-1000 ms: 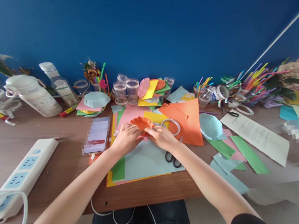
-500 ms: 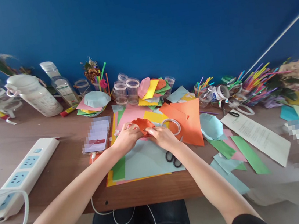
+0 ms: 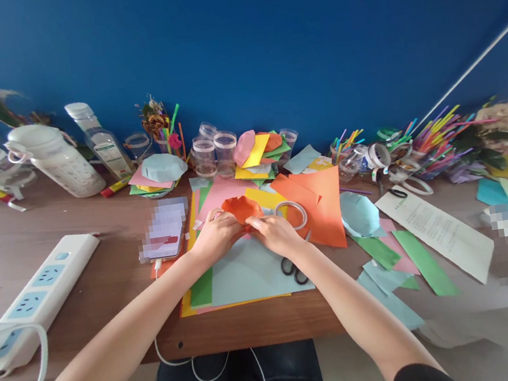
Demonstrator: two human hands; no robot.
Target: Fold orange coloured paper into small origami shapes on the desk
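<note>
1. The orange paper [image 3: 241,207] is at the middle of the frame, curved like a shallow bowl, held between the hands just above the sheets.
2. The left hand [image 3: 217,233] grips its left near edge, fingers curled and pressed together; its thumb is hidden, so I cannot tell exactly how that pinch closes.
3. The right hand [image 3: 273,230] pinches the right near edge, thumb on top; the fingers beneath are mostly out of sight. Gripping from both sides probably keeps the thin, bent piece steady and spreads the pressure, so its curve is not crushed.
4. Below the hands lies a blue sheet [image 3: 250,276] over green and yellow ones, which seem to serve as a flat working surface.
5. The scissors [image 3: 299,271] lie by the right forearm and the tape [image 3: 303,210] just beyond the right hand, both presumably left there for easy reach.
6. Left of centre, the phone [image 3: 163,228] lies face up with the cable [image 3: 157,270] plugged in, likely so the screen can be seen while it charges.
7. Along the back, upper centre, the cups [image 3: 225,147] stand beside a paper stack [image 3: 163,168], perhaps pushed back to free the near edge.
8. Right of centre, a blue disc [image 3: 360,213] lies near the scraps [image 3: 424,261], apart from the hands.
</note>
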